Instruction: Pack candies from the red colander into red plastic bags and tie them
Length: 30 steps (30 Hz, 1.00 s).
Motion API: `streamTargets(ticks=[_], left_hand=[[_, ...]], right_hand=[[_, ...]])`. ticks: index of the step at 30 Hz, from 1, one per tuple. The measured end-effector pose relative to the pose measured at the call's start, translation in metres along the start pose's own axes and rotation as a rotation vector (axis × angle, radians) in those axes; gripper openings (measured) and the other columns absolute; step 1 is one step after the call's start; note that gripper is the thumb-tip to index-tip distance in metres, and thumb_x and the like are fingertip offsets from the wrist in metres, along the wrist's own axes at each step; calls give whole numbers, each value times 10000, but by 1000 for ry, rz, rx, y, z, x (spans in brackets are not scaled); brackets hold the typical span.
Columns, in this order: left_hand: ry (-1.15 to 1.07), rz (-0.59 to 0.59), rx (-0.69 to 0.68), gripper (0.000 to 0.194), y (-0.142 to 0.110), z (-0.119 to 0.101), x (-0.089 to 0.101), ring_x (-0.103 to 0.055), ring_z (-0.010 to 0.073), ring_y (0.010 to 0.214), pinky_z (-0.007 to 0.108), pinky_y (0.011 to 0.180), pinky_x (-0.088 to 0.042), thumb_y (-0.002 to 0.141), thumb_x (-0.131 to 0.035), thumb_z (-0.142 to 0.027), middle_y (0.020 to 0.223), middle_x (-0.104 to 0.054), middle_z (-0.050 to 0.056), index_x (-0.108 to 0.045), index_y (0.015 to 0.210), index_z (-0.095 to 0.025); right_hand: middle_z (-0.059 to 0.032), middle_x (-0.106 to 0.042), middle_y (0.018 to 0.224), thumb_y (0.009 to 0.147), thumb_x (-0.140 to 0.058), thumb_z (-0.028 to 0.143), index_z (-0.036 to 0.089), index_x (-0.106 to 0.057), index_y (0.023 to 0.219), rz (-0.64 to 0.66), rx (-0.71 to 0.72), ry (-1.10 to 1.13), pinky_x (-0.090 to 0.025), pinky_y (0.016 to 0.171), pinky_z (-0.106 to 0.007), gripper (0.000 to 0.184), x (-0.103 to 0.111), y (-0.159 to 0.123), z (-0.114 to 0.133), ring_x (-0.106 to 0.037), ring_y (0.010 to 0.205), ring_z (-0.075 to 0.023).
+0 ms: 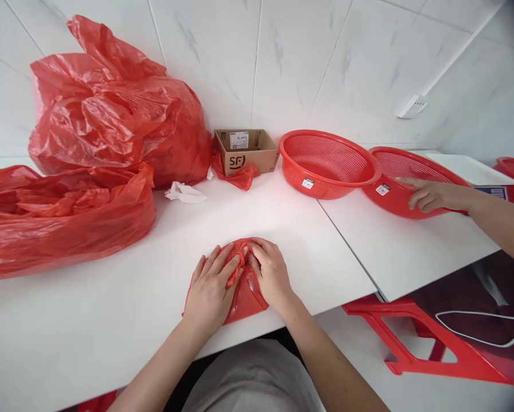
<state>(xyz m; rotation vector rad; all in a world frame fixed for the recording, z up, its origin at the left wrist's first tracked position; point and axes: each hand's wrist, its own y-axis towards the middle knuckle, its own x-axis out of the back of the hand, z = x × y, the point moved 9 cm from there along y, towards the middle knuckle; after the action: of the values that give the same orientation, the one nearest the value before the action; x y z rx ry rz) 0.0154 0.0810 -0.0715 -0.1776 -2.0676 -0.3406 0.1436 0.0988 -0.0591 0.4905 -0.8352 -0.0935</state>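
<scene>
A small red plastic bag (243, 309) lies on the white table right in front of me, its top bunched up in the middle. My left hand (209, 286) rests over the bag's left side with fingers laid across it, and some of the bunched plastic sits between thumb and index finger. On the other side, my right hand (271, 272) has its fingers curled in and gripping the gathered plastic. What is inside the bag cannot be made out.
Two large red bags (123, 120) (68, 223) stand at left. Behind are a small cardboard box (250, 160), white tissue (186, 193) and a red basket (329, 166). Another person's hand (437, 194) touches a second red basket (389, 194). A red stool (437, 343) is below right.
</scene>
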Motion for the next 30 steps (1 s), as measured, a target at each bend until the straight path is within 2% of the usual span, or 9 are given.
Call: streamTargets(ticks=[5,8,12,17,21,24,26,28,30], left_hand=[[-78,0,25,443,2,5,-3,-347,309,1451,607,1169,-269,1006,-357,-386,1536,-455,54,-600,1345,-234],[-181,-3,45,444,-3,6,8,-343,279,1456,585,1174,-278,1017,-343,-402,1570,-404,33,-540,1399,-289],[-819,-46,107,450,-15,8,33,-312,256,1471,517,1200,-257,1010,-399,-433,1561,-422,15,-478,1445,-349],[-1434,-89,166,361,-13,1,45,-555,294,1295,486,1056,-482,971,-498,-438,1258,-702,67,-681,1250,-300],[-1506,58,341,330,0,-7,36,-706,230,1004,347,863,-577,858,-706,-356,1027,-768,68,-716,1168,-243],[-1410,266,320,317,5,-24,36,-720,196,885,317,816,-570,828,-747,-347,965,-767,50,-726,1122,-231],[-1314,298,273,256,7,-30,41,-714,188,824,304,774,-563,816,-754,-381,882,-761,38,-755,1008,-211],[-1274,257,251,239,10,-30,48,-693,176,734,292,714,-552,801,-757,-420,758,-732,23,-762,871,-191],[-1283,199,246,256,13,-26,52,-642,147,641,272,655,-528,796,-756,-428,654,-677,-1,-732,731,-182]], right_hand=[[-103,-653,1219,968,-421,178,209,-680,1128,23,-34,67,-473,988,-463,306,-2,2,-4,-559,1141,-258],[-89,-664,1200,968,-459,259,217,-694,1081,94,-162,331,-453,1019,-437,264,6,7,-16,-576,1147,-237],[-57,-708,963,949,-503,364,199,-687,914,182,-400,857,-503,914,-377,250,25,12,-26,-652,954,-206],[-85,-722,1028,934,-487,331,205,-528,701,264,-368,1258,-518,906,-425,267,38,18,10,-666,972,-234],[-72,-647,1227,911,-512,280,211,-586,819,186,-234,918,-490,967,-420,136,55,29,36,-626,1104,-218],[-69,-599,1262,874,-568,227,211,-567,756,170,76,552,-423,1046,-420,119,72,45,74,-528,1246,-222],[-69,-585,1277,876,-563,204,211,-557,776,234,205,436,-435,1020,-414,101,70,52,92,-530,1228,-217],[-59,-611,1221,915,-545,251,221,-554,892,321,194,431,-484,917,-374,39,61,56,93,-584,1124,-196],[-16,-658,981,969,-493,375,243,-509,1042,393,84,470,-499,754,-320,151,49,56,82,-636,898,-169]])
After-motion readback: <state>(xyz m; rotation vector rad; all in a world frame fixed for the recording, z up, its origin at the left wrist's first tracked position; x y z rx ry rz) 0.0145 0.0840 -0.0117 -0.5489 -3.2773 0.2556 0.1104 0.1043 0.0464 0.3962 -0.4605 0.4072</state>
